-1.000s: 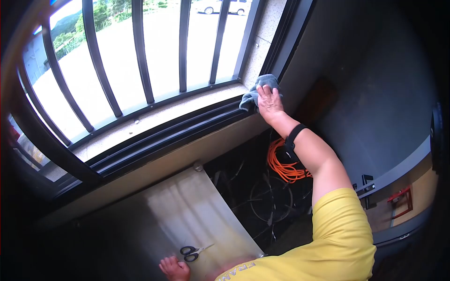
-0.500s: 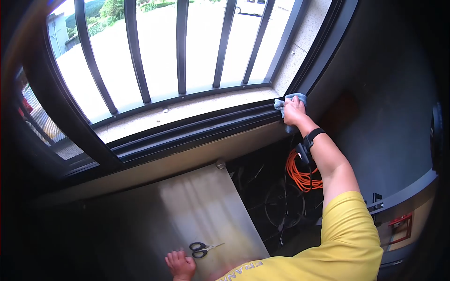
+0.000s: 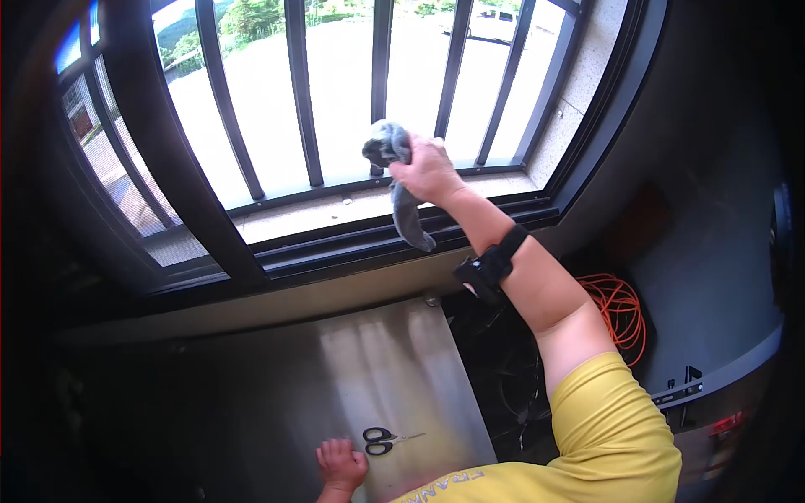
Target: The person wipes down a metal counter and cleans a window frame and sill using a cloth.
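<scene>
Dim room, lit through a wide window with dark upright bars [image 3: 303, 101]. Upper left of the frame: mesh panel [image 3: 105, 159], bounded by a thick dark post [image 3: 180, 176]. Centre, beneath the bars: pale sill [image 3: 293, 222] and grooved track [image 3: 327, 243]. Lower centre: metal table [image 3: 302, 402], set just below the window wall. At its near side, left hand [image 3: 340, 464], nothing seen in it; palm hidden, so whether it is open or closed cannot be told; apparently resting on the table, probably to steady the lean. Just beside it: scissors [image 3: 381, 440], black-handled, lying flat, blades pointing right, untouched. Upper centre: one grey-blue cloth [image 3: 388, 147], bunched at the top, its loose end hanging over the view of the track, seemingly because only the upper part is gripped. Holding it: right hand [image 3: 429, 172], closed around the folds, arm stretched out, presumably for reach; contact between cloth and bars cannot be told. Above that wrist: black strapped device [image 3: 485, 272], banded on, leaving the fingers free. Right: yellow sleeve [image 3: 616, 411]; behind the arm, orange cable [image 3: 622, 314], looped in a loose coil, likely for tidy keeping.
</scene>
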`<action>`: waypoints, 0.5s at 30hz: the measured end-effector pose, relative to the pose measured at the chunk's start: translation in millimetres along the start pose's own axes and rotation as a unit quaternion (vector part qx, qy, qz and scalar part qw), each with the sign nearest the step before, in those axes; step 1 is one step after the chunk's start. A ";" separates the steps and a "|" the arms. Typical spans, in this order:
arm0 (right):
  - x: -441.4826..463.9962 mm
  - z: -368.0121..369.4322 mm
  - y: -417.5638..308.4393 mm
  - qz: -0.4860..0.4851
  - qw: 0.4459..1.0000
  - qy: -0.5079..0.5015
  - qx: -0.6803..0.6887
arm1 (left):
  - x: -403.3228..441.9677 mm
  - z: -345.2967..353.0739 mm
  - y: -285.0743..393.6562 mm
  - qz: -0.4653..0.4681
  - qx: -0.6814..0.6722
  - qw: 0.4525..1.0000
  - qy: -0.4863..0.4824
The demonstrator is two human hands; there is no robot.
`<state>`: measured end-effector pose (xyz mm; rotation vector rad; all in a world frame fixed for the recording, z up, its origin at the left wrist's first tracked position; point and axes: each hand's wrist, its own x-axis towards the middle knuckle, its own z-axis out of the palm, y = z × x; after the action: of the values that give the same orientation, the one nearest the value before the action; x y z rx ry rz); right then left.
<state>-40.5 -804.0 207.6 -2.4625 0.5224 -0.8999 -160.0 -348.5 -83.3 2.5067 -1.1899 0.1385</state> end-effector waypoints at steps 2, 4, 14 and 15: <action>7.6 51.9 -27.0 -0.095 0.994 -0.038 0.023 | -0.1 -0.2 -0.4 0.001 0.005 1.000 0.004; 3.3 99.0 -49.5 -0.125 0.977 -0.167 0.033 | -1.6 2.7 -3.4 0.010 0.006 1.000 0.004; -8.2 33.8 83.8 0.039 0.941 -0.260 -0.213 | -23.5 20.5 -8.8 -0.037 0.046 0.998 -0.016; -9.2 5.8 116.9 0.119 0.932 -0.261 -0.220 | -23.9 22.8 -7.2 -0.036 0.051 0.998 -0.017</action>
<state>-65.2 -893.6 135.9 -2.7942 0.8684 -0.0048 -171.3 -335.1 -112.2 2.6471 -1.1310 0.1424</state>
